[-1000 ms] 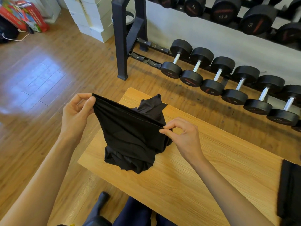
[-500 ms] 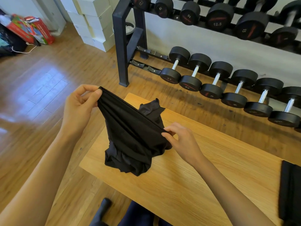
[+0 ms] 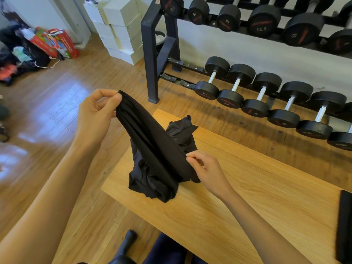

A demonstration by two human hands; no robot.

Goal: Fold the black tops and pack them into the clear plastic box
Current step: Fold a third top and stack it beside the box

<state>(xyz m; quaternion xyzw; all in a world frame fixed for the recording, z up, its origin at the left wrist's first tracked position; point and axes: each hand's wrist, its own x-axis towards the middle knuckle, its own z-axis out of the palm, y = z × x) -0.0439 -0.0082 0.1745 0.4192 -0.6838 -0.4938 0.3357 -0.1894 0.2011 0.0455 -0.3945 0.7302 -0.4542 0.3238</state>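
Folding barely begun: both hands, left hand (image 3: 96,113) at 10 o'clock w/ right hand (image 3: 204,169), pinch black top (image 3: 152,155) edge over worktop (image 3: 247,197); no box visible.

Readable on end faces of upper-rack dumbbells: "10" (image 3: 194,14), "10" (image 3: 227,21), "12.5" (image 3: 261,29), "15" (image 3: 293,35). Lower-row markings too small to read.

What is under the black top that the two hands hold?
Its bunched lower part rests on the wooden table, held by left hand and right hand. The black top hides anything beneath.
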